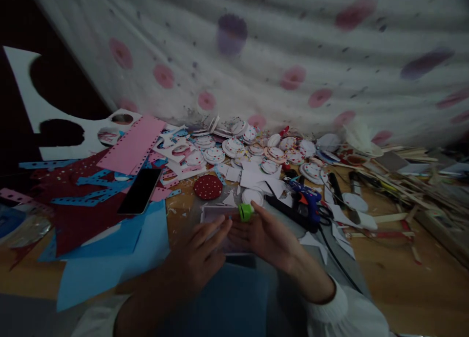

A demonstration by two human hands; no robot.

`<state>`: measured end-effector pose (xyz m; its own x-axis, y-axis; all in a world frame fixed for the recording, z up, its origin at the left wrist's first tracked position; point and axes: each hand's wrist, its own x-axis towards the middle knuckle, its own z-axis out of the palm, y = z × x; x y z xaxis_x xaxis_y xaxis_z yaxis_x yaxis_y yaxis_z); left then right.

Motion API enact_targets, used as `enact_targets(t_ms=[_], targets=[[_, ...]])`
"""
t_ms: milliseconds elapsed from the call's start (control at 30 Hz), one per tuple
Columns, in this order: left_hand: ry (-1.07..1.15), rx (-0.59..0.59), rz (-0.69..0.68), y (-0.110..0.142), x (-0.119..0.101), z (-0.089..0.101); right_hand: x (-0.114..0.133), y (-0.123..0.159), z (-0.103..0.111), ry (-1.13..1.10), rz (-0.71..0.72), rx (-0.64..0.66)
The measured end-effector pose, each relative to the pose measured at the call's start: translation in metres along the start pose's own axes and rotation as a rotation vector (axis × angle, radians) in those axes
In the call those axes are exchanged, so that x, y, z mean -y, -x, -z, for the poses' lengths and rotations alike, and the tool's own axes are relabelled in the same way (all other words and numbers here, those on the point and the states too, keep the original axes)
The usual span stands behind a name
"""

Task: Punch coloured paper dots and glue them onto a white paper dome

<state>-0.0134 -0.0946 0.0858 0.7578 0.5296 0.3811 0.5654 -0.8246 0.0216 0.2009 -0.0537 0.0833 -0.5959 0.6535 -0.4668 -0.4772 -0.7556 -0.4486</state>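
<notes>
Both my hands meet over a shallow pale box [210, 210] at the near middle of the table. My right hand [269, 237] is turned palm up, its thumb against a small bright green cap-like piece [245, 212]; whether more of it lies behind the fingers is hidden. My left hand [200, 251] comes in from the left with fingertips close together. A tiny blue speck [230, 218] shows at those tips, too small to name. Just beyond the box lies a dark red round piece with white dots [207, 187].
Round decorated paper discs [234, 146] pile along the back. Blue sheets [117, 254], pink card [134, 144] and a phone [140, 191] lie left. To the right are a blue glue gun [309, 205] with its cord, scissors [325, 214] and wooden strips [395, 190]. A flowered curtain [256, 44] hangs behind.
</notes>
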Motion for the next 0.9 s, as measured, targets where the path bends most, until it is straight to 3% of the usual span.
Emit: enact_targets(t_ms=[167, 333, 433, 533, 667, 767, 900], targets=[[0.004, 0.092, -0.022, -0.008, 0.016, -0.015, 0.004, -0.003, 0.001, 0.110, 0.014, -0.008], [0.017, 0.039, -0.003, -0.004, 0.022, -0.023, 0.007, -0.003, 0.005, 0.242, 0.069, 0.013], [0.035, 0.025, 0.013, -0.003, 0.018, -0.015, 0.004, -0.002, 0.010, 0.362, 0.207, -0.107], [0.141, 0.051, 0.011, -0.001, 0.010, 0.006, 0.002, 0.000, 0.014, 0.643, 0.371, -0.226], [0.279, 0.118, 0.022, 0.010, 0.003, 0.029, -0.004, 0.001, 0.018, 1.021, 0.515, -0.286], [0.277, 0.078, 0.028, 0.018, 0.003, 0.030, -0.009, 0.003, 0.020, 1.224, 0.660, -0.284], [0.196, 0.017, 0.069, 0.031, 0.008, 0.014, -0.011, 0.009, 0.025, 1.331, 0.712, -0.275]])
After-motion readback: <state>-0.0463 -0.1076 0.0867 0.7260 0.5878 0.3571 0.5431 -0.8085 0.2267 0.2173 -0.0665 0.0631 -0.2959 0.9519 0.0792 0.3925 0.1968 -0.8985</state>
